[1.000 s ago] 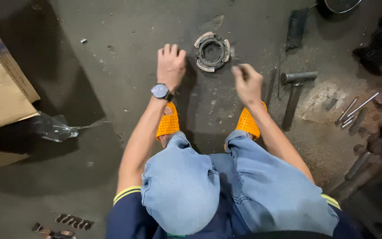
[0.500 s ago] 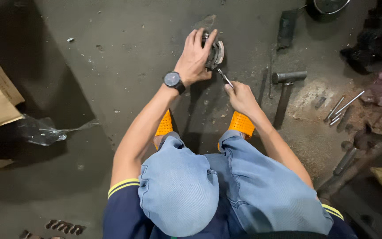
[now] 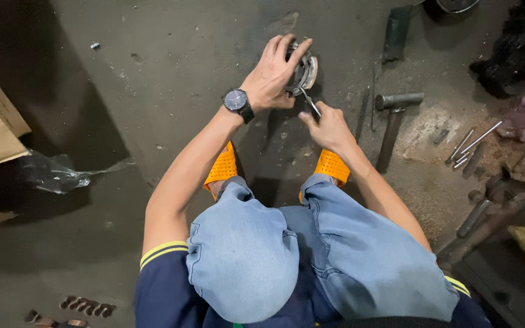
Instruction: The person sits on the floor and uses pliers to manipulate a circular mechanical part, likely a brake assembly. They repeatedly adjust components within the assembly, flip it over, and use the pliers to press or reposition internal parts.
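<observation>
We are squatting over the concrete floor (image 3: 153,91). Our left hand (image 3: 273,76) is clamping down on the round metal part (image 3: 307,70), fingers closed over it to steady it, while our right hand (image 3: 329,126) is gripping a thin tool (image 3: 309,102) against its edge. A hammer (image 3: 394,118) is lying nearby.

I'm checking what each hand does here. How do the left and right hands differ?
The left hand lies spread over the round metal part and wears a wristwatch; the right hand is bare-wristed, closed around a thin tool and nearer the knees. Both work at that part.
</observation>
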